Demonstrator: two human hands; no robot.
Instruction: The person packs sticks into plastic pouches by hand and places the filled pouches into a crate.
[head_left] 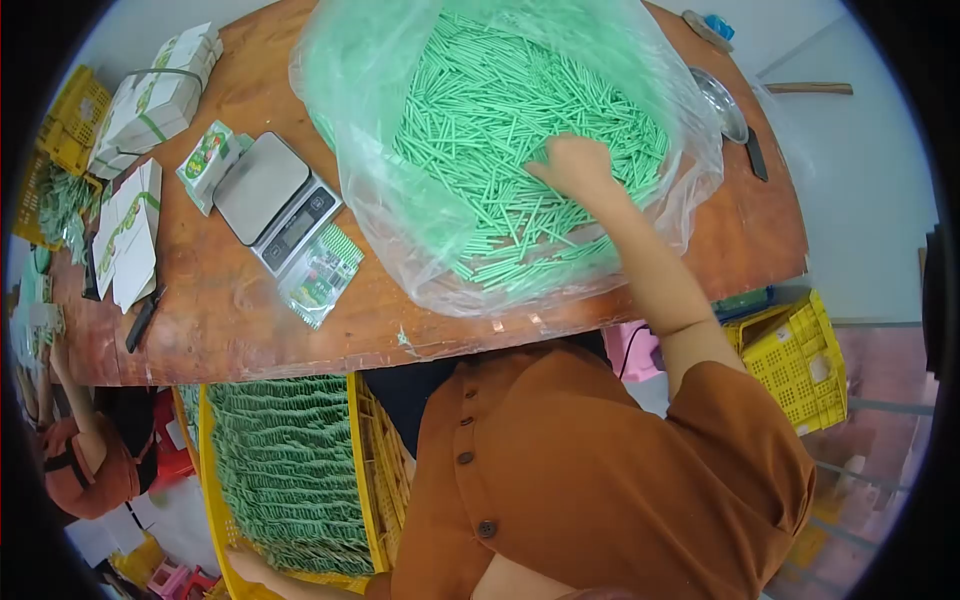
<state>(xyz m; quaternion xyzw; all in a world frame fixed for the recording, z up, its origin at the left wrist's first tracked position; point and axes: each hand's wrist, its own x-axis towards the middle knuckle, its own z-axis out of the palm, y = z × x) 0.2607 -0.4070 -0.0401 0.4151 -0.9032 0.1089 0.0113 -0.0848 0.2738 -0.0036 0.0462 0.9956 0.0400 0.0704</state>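
A large clear plastic bag lies open on the wooden table, full of thin green sticks. My right hand reaches into the bag, its fingers curled down at the sticks; what they hold, if anything, is hidden. Low at the left, my left hand is at the near end of a yellow crate of stacked green packets; its fingers are too unclear to read. A digital scale stands left of the bag, with a filled green packet against its near edge.
White cards and a bundled white stack lie at the table's left, near a black-handled tool. A metal bowl sits at the right. Another yellow crate stands below right. A co-worker is at far left.
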